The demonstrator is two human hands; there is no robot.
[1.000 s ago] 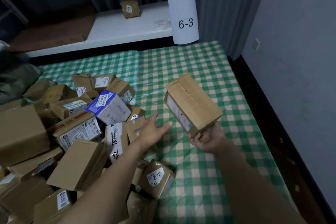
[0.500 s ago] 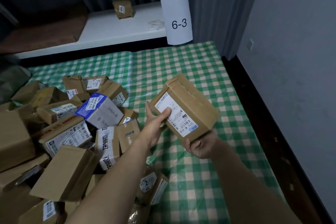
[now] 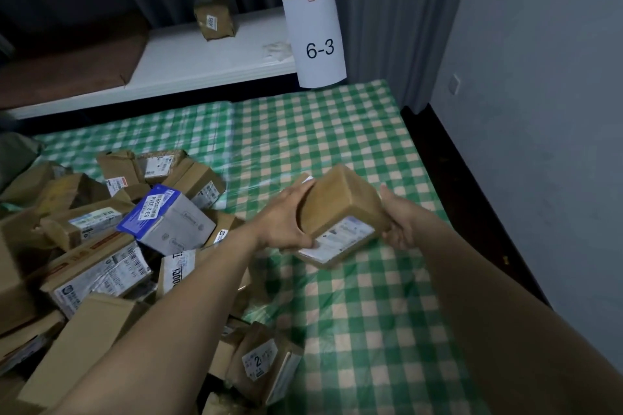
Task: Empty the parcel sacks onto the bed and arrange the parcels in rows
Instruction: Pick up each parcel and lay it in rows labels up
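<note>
Clasping parcel (image 3: 340,205) between hands (image 3: 286,221) (image 3: 399,221)

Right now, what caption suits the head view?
Left hand and right hand hold a cardboard parcel over the checked bed beside piled parcels.

Ahead of me a white ledge (image 3: 202,64) runs beneath dark curtains (image 3: 377,10), a brown mat (image 3: 67,71) on its left part. A paper sign (image 3: 318,44) reading 6-3 hangs at its right end.
</note>
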